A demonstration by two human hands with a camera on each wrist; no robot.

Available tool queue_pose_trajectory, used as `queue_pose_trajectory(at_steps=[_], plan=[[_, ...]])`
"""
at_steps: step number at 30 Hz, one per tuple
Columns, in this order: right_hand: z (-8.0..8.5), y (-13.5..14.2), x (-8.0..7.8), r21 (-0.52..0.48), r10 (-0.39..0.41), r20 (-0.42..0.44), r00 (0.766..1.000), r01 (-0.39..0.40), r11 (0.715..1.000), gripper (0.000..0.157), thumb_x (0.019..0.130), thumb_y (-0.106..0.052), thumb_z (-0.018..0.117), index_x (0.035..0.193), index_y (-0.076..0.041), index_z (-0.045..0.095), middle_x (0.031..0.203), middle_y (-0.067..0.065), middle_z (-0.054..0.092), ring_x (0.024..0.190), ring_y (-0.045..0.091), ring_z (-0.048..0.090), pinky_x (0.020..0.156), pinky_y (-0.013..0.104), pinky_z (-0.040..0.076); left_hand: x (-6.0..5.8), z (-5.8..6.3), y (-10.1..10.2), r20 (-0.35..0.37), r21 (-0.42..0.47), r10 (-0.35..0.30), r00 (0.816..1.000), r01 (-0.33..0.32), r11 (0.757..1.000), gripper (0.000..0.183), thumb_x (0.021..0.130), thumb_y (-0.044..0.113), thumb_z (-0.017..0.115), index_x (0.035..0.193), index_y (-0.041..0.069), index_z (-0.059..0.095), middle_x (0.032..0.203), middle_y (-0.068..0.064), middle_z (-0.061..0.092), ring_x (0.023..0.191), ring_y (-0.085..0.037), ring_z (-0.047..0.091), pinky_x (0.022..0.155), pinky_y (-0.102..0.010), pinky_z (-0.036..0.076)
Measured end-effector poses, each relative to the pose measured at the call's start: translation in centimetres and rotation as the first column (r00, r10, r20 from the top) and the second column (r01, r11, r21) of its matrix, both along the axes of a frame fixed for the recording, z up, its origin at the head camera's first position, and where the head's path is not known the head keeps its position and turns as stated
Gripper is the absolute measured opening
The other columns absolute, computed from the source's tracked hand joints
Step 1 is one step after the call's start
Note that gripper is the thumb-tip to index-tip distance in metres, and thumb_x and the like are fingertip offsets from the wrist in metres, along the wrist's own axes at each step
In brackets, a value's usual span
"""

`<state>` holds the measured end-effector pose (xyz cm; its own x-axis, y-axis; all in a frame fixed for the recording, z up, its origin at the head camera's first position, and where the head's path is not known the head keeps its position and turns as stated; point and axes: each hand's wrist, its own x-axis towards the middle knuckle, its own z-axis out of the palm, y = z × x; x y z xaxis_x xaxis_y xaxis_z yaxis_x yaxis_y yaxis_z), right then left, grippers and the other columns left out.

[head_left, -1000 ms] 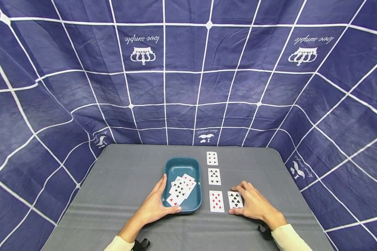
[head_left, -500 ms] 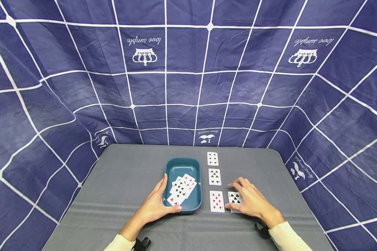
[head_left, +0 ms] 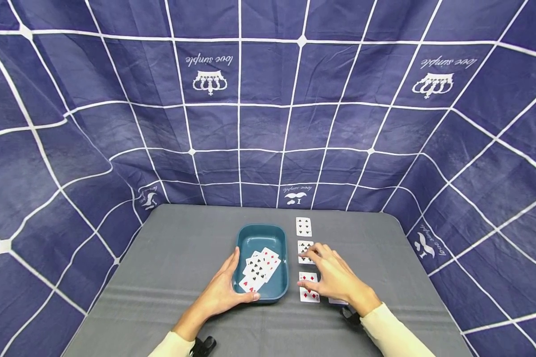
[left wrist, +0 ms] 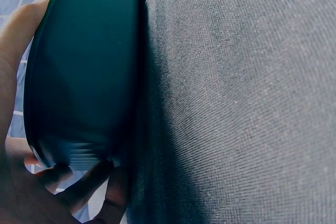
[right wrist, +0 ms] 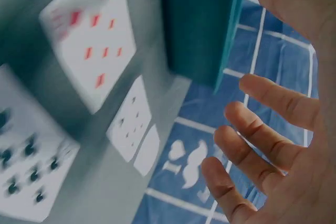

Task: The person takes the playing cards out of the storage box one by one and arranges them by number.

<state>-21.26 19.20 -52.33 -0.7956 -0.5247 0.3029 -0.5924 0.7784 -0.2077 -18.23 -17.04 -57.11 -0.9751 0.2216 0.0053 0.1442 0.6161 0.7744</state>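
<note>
My left hand (head_left: 221,290) grips a blue-green plastic bin (head_left: 258,241) at its left side and near end, thumb on the rim. Inside lie several overlapping playing cards (head_left: 255,271), red and black suits face up. Over the table, my right hand (head_left: 337,277) hovers with bent, spread fingers and holds nothing; the right wrist view shows bare fingers (right wrist: 275,100). Below its thumb is a diamonds card (head_left: 309,296). Near its fingertips lies a clubs card (head_left: 303,246). A nearer clubs card (right wrist: 29,166) is mostly hidden by that hand in the head view.
Farther back, a spades card (head_left: 303,226) lies face up in line with the others. Grey cloth (head_left: 183,238) covers the table. A blue curtain (head_left: 268,124) with white lines stands behind and at both sides.
My right hand has left the nearer clubs card and moved left, over the diamonds card. The cards and bin stay in place, and the left hand keeps its grip.
</note>
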Motion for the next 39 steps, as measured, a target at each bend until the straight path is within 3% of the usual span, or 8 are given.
queue_pose_trajectory(at_steps=[8, 14, 20, 29, 39], plan=[[1.3, -4.3, -1.5, 0.03, 0.12, 0.001, 0.993, -0.12, 0.992, 0.073, 0.09, -0.058, 0.099, 0.151, -0.025, 0.076, 0.137, -0.004, 0.069, 0.128, 0.02, 0.07, 0.104, 0.05, 0.062, -0.1, -0.3, 0.1, 0.007, 0.012, -0.008, 1.0, 0.008, 1.0, 0.153, 0.078, 0.061, 0.107, 0.189, 0.012, 0.014, 0.196, -0.017, 0.022, 0.176, -0.048, 0.037, 0.136, -0.07, 0.041], [2.1, -7.8, -3.0, 0.066, 0.179, 0.103, 0.978, -0.187, 0.98, 0.078, 0.09, -0.054, 0.1, 0.157, -0.025, 0.072, 0.143, -0.002, 0.069, 0.13, 0.02, 0.068, 0.105, 0.048, 0.061, 0.1, -0.4, 0.2, 0.014, 0.013, -0.015, 1.0, 0.015, 1.0, 0.153, 0.078, 0.063, 0.106, 0.188, 0.012, 0.014, 0.195, -0.018, 0.023, 0.174, -0.05, 0.039, 0.134, -0.071, 0.043], [2.2, -10.5, -4.7, 0.148, 0.211, 0.233, 0.949, -0.249, 0.957, 0.089, 0.086, -0.054, 0.104, 0.163, -0.031, 0.068, 0.152, -0.003, 0.068, 0.138, 0.02, 0.065, 0.112, 0.046, 0.06, 0.4, -0.4, 0.3, 0.009, 0.017, -0.014, 1.0, 0.014, 1.0, 0.152, 0.078, 0.062, 0.107, 0.188, 0.011, 0.015, 0.195, -0.018, 0.025, 0.174, -0.05, 0.039, 0.134, -0.072, 0.043], [0.9, -13.7, -6.3, 0.283, 0.144, 0.376, 0.915, -0.262, 0.923, 0.099, 0.078, -0.055, 0.11, 0.165, -0.038, 0.066, 0.158, -0.006, 0.066, 0.143, 0.018, 0.067, 0.118, 0.047, 0.062, 0.9, -0.6, 0.2, 0.009, 0.014, -0.013, 1.0, 0.013, 1.0, 0.152, 0.079, 0.06, 0.106, 0.188, 0.01, 0.014, 0.195, -0.019, 0.025, 0.173, -0.052, 0.039, 0.133, -0.072, 0.043], [-0.3, -15.4, -7.1, 0.355, 0.097, 0.363, 0.927, -0.233, 0.905, 0.099, 0.072, -0.054, 0.113, 0.16, -0.039, 0.07, 0.144, -0.006, 0.065, 0.131, 0.01, 0.065, 0.112, 0.036, 0.062, 0.5, -0.3, 0.1, 0.013, 0.032, -0.001, 1.0, 0.0, 0.999, 0.153, 0.078, 0.061, 0.107, 0.189, 0.011, 0.015, 0.195, -0.016, 0.024, 0.174, -0.05, 0.039, 0.134, -0.071, 0.043]])
